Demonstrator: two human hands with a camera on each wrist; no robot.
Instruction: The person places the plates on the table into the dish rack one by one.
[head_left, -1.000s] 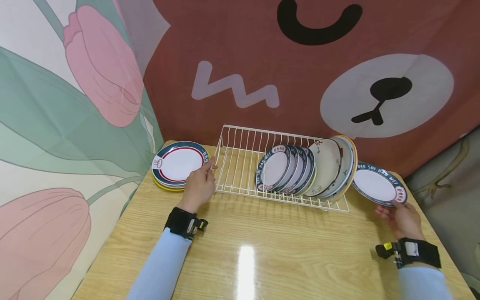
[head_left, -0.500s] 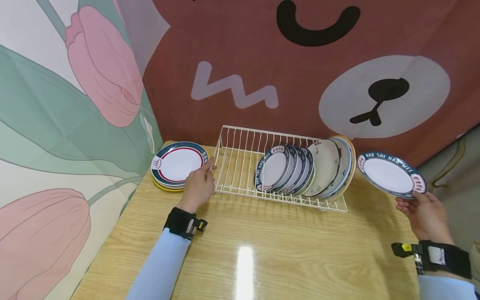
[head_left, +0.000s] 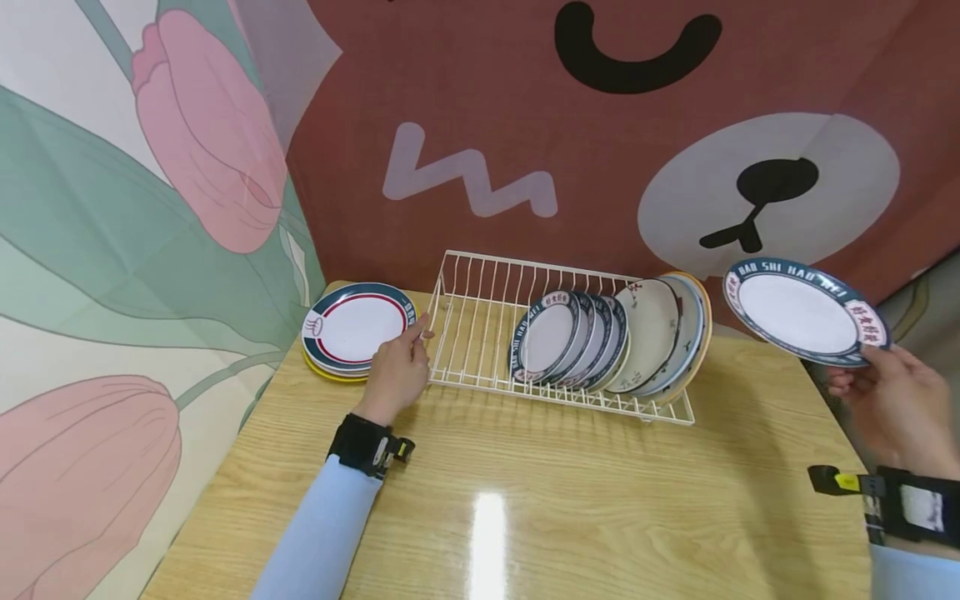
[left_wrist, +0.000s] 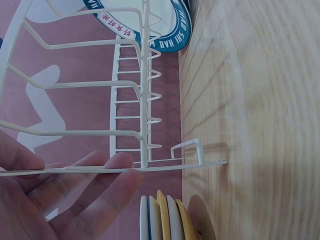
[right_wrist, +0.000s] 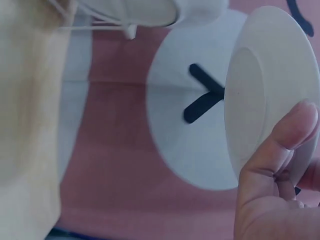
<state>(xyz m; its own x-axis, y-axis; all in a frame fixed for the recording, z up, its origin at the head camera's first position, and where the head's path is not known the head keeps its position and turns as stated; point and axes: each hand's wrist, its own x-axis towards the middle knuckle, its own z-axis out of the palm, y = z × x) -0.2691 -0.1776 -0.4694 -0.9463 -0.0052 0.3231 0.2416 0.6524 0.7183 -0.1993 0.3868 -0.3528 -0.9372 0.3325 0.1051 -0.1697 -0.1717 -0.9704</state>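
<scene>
My right hand pinches the near right rim of an oval white plate with a dark blue lettered border. The plate is held up off the table at the far right, and its plain underside faces the right wrist view. My left hand grips the left end of a white wire dish rack; in the left wrist view its fingers lie about the end wire. Several matching blue-rimmed plates stand tilted in the rack's middle, with larger cream and yellow-rimmed dishes at its right end.
Left of the rack lies a stack of plates, a blue and red banded one on top and a yellow rim below. The wooden table meets a wall covering printed with a brown bear behind the rack.
The right hand has lifted the oval plate from beside the rack's right end, up and to the right. My left hand and the rack have stayed almost still.
</scene>
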